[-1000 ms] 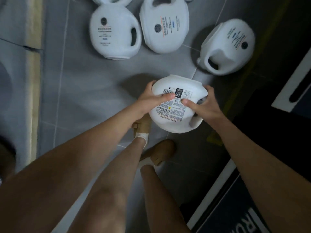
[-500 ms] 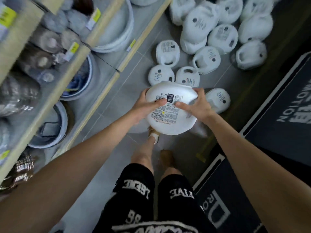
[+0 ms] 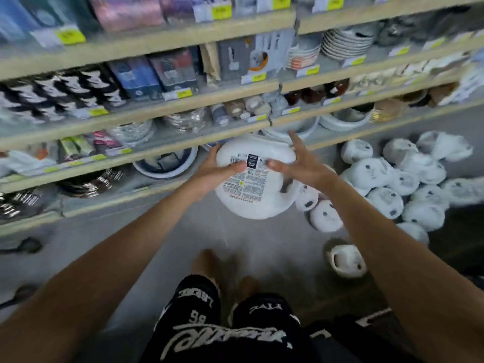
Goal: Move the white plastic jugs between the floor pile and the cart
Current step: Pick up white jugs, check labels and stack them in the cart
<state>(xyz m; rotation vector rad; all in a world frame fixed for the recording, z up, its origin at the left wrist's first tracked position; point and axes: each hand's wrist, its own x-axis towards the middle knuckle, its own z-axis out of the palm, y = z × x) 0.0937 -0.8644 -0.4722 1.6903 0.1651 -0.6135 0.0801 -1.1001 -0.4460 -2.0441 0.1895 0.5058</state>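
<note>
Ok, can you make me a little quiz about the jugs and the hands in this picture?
1. True or false: the white jug is held up between the left hand and the right hand.
2. The floor pile of jugs lies: A) to the person's right, B) to the person's left, C) on a shelf.
3. What colour are the price tags on the shelves?
Key: 1 true. 2 A. 3 yellow.
</note>
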